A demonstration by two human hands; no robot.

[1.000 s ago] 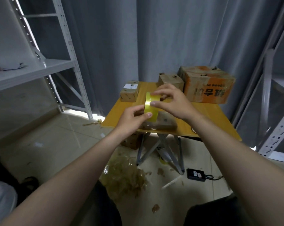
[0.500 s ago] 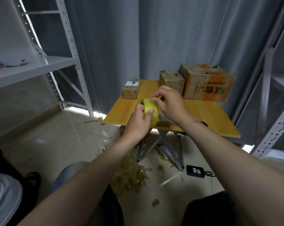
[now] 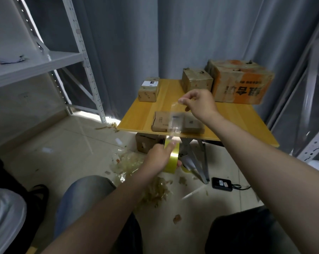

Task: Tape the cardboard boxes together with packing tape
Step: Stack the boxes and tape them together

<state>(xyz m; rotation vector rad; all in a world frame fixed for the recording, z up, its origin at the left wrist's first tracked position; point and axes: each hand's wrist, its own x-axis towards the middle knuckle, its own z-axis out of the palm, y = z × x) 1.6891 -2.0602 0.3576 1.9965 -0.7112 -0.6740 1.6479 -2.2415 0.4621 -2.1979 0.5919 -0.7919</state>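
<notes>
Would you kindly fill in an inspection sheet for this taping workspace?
Surface: yellow table on metal legs.
Job's things: flat cardboard boxes at the near edge; yellow tape roll; clear strip drawn from it over them.
Clutter: three other boxes at the back; crumpled tape scraps on the floor.
Hands: left hand grips the roll below the table edge; right hand pinches the strip's end above the boxes.
Cables: black device with a cord on the floor.
Surroundings: grey curtain; metal shelving.

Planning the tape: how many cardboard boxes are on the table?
4: labelled box far left, medium box behind, orange-printed box far right, flat box at the near edge, possibly two side by side.
</notes>
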